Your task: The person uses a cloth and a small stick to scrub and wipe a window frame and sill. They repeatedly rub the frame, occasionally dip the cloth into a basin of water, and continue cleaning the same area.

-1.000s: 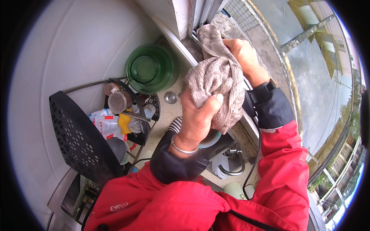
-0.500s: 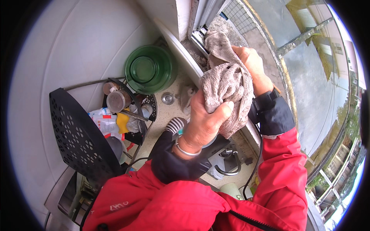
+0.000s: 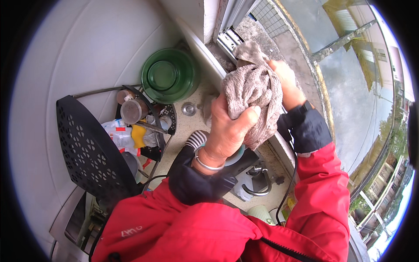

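Greyish cloth (image 3: 255,94) is running lengthwise forward between both hands; my left hand (image 3: 228,131) is clutching it, fingers curled; my right hand (image 3: 286,84) is touching it, finger state indeterminable.

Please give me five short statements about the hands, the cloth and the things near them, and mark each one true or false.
1. The left hand and the right hand both hold the cloth. True.
2. The cloth is bright blue. False: it is greyish brown.
3. A pale bracelet circles the left wrist. True.
4. The bucket stands to the left of the cloth in the picture. True.
5. The bucket is red. False: it is green.
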{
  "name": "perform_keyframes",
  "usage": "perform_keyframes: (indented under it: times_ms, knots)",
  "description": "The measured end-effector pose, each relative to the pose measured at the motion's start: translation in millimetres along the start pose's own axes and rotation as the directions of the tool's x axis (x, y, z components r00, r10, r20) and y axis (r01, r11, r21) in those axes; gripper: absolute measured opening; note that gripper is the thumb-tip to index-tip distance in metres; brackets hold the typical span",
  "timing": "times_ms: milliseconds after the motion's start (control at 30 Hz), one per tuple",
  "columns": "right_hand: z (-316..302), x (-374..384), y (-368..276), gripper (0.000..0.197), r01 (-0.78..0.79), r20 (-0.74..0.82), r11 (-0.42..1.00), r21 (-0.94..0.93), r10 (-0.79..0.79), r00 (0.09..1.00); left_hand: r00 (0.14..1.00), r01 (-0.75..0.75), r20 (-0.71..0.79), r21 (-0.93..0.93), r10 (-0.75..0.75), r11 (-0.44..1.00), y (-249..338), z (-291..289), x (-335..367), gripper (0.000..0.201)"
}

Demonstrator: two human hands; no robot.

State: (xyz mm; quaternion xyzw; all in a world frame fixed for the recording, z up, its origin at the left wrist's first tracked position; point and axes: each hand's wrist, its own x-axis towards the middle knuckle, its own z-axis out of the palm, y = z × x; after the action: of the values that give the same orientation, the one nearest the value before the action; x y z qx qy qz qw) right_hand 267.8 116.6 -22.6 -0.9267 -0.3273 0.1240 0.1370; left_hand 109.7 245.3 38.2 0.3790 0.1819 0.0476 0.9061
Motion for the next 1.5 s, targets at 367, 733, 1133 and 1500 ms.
perform_keyframes:
  times_ms: [367, 733, 1133, 1500]
  knots:
    - [13, -127, 34, 0.026, -0.22, 0.004, 0.929, 0.297, 0.23, 0.973, 0.964, 0.032, 0.258, 0.15, -0.07, 0.988, -20, 43, -46, 0.047]
    - [7, -225, 47, 0.029, -0.274, -0.067, 0.832, 0.483, 0.347, 0.935, 0.807, 0.03, 0.557, 0.294, -0.197, 0.955, -55, 98, -122, 0.039]
    - [33, -457, -19, 0.034, -0.325, -0.004, 0.421, 0.847, 0.615, 0.788, 0.373, 0.226, 0.789, 0.434, -0.489, 0.872, -76, 145, -214, 0.04]
    - [101, -586, -104, 0.04, -0.307, 0.122, 0.166, 0.937, 0.67, 0.733, 0.041, 0.319, 0.571, 0.77, -0.82, 0.552, -129, 111, -259, 0.043]
